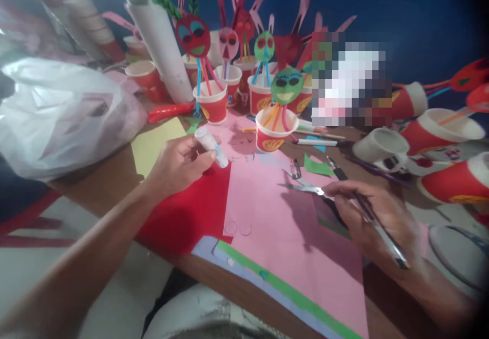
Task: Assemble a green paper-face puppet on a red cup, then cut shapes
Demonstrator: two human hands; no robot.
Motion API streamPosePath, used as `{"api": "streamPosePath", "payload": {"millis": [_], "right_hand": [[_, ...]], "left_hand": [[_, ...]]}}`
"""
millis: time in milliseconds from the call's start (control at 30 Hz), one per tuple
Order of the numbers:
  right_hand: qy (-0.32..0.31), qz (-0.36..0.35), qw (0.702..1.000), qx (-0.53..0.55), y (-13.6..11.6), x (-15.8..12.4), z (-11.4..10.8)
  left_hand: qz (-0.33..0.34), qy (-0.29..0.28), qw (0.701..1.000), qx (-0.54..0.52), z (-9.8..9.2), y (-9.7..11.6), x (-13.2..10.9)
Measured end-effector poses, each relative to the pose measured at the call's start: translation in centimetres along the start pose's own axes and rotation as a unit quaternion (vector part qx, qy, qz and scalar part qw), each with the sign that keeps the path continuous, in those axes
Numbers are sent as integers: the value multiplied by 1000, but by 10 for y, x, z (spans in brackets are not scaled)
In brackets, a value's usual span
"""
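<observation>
From the head camera, the left hand (pixel 179 165) was over the red paper (pixel 187 211). Its grip was closed around a small white glue tube (pixel 211 147), with the tip pointing down at the desk (pixel 114 176). The tube looked light, smooth and a bit squishy, so the middle seemed the best place to hold it. The right hand (pixel 367 216) lay on the pink paper (pixel 275 227), beside the scissors (pixel 305 188). Its grip pinched a thin stick (pixel 382 234), which looked stiff and very light.
</observation>
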State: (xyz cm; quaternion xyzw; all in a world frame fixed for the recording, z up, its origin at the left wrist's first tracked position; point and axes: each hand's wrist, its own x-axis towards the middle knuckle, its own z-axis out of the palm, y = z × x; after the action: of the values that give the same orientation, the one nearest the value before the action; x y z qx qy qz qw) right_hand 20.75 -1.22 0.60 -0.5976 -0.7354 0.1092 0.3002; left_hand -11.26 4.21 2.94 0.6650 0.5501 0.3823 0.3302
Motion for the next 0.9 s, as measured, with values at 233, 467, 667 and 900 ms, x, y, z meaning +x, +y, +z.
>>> {"api": "streamPosePath", "payload": {"millis": [233, 467, 667, 900], "right_hand": [[-16, -125, 992, -11, 14, 4, 10], [-39, -151, 988, -9, 25, 4, 14], [-24, -192, 980, 44, 15, 8, 10], [-41, -185, 981, 43, 3, 10, 4]], "left_hand": [[12, -15, 993, 119, 0, -2, 24], [12, -43, 987, 154, 13, 4, 44], [-12, -58, 981, 184, 21, -9, 45], [1, -66, 978, 200, 23, -7, 45]]}}
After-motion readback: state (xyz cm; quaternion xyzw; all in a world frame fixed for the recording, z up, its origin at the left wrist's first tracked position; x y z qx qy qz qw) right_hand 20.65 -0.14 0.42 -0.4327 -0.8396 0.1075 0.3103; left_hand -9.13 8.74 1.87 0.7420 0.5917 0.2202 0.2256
